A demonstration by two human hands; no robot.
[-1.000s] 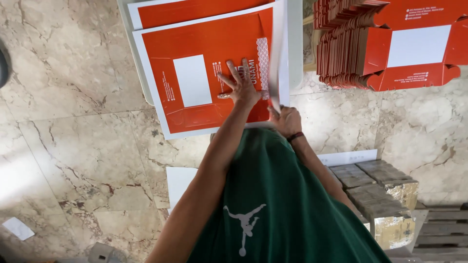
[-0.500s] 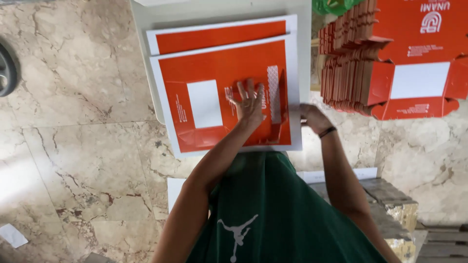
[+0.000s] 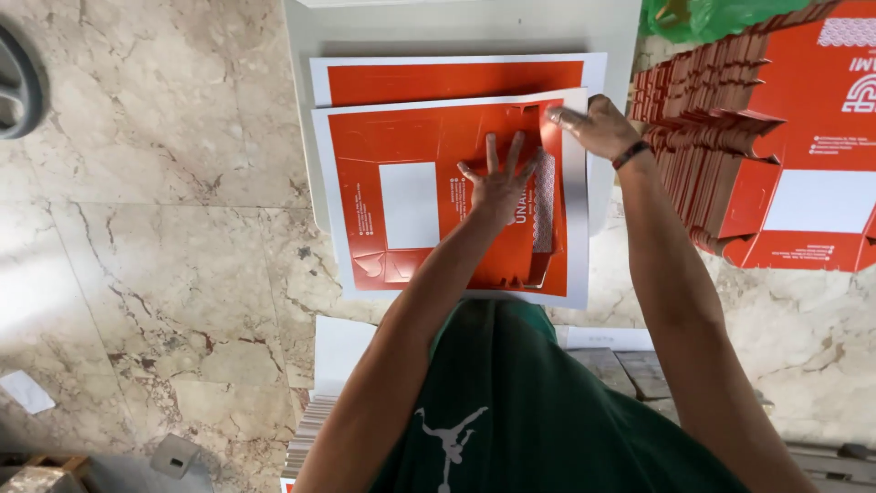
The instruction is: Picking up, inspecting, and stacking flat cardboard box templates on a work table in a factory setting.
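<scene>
Head view: nearest the camera a green garment [image 3: 538, 411] with a white figure printed on it is seen, and both bare forearms are stretched forward from it. Beyond it, the left hand [image 3: 497, 183] is laid flat, fingers spread apart, on the top orange printed sheet [image 3: 411, 146], which is bordered in white and carries a white rectangle. Nothing is gripped by this hand; the sheet is only pressed down. Slightly farther and to the right, the right hand [image 3: 593, 123] is placed at the sheet's far right corner, where the white edge is touched by the fingertips; whether the edge is pinched cannot be told. A dark band is worn on that wrist. A second orange sheet [image 3: 456, 80] is partly covered by the top one, and both are carried by a pale board [image 3: 456, 32] resting on the marble floor [image 3: 155, 228]. At the right, a stack of folded orange cartons [image 3: 730, 128] is seen.
</scene>
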